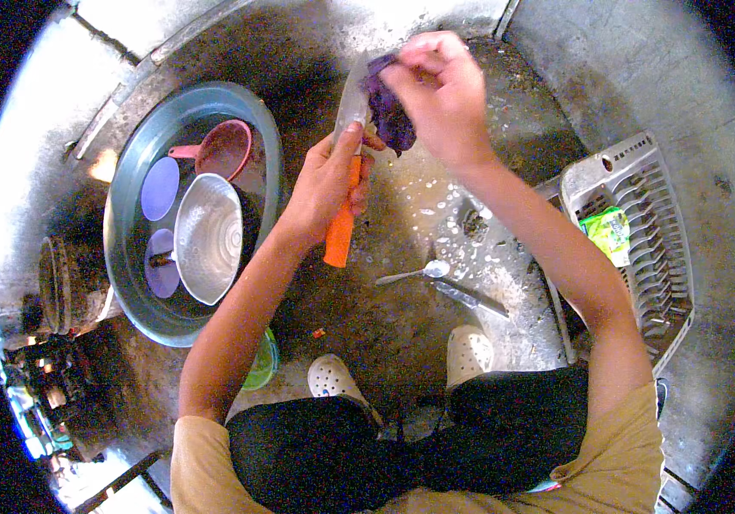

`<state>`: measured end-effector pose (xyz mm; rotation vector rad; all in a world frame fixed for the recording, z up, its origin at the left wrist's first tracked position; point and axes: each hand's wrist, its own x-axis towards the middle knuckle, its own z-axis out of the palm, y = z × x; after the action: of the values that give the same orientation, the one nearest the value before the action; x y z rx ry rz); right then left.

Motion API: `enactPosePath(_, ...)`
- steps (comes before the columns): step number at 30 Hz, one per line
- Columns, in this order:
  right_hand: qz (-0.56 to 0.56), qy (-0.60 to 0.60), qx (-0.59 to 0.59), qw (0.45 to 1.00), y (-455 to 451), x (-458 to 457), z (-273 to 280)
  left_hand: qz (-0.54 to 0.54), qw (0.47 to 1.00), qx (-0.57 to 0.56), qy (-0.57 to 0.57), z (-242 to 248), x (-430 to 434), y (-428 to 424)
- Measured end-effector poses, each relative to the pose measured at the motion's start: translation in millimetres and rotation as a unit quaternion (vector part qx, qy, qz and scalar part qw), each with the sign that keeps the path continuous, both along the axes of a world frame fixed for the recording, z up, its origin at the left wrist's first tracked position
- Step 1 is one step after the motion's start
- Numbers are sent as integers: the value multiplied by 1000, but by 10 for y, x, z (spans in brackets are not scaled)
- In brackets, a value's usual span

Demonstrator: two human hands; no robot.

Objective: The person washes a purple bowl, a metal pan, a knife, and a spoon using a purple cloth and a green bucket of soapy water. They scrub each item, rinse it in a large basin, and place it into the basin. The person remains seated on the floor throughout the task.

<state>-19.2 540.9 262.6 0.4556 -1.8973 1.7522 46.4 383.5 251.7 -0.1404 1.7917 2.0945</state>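
My left hand point(326, 183) grips a kitchen knife by its orange handle point(340, 238), the thumb lying near the base of the blade point(353, 90). The blade points away from me. Just right of it, a dark purple cloth or scrubber point(393, 125) hangs from the fingers of my right hand point(451, 106) and meets the blade's edge side. Motion blurs the right hand's fingers. Below both hands, soap suds point(435, 209) spot the wet concrete floor. A metal spoon point(435, 269) and a flat, blade-like utensil point(473, 302) lie there, nearer my feet.
To the left, a large grey-blue basin point(271, 141) holds a pink strainer or dipper point(225, 151), a metal bowl point(207, 238) and purple discs point(160, 188). A dish rack point(673, 257) with a green packet point(606, 231) stands right. A green container point(266, 363) sits beside my left shoe point(332, 378).
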Motion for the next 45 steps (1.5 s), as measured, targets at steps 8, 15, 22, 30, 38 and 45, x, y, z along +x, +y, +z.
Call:
enactPosePath(8,-33,74,160,984,-89,70,-2,-9,995,-82,48,87,63,74)
enactPosePath(15,26,63,122,990,-82,179,-140,-8,992,-118,46,94,-22,-14)
enactPosePath(22,-9,46,63,997,-56,-169,-50,-76,993,-88,11,140,32,-42)
enactPosePath(30,147,-72,-158,974,322,-686,-81,-85,980,-167,64,79,-4,-123)
enactPosePath(38,49,-158,6,986,655,-503,141,-70,954,-280,79,-678,158,-193)
enactPosePath(45,80,-38,562,822,641,-201,-88,-209,847,-479,98,-2033,1234,-297)
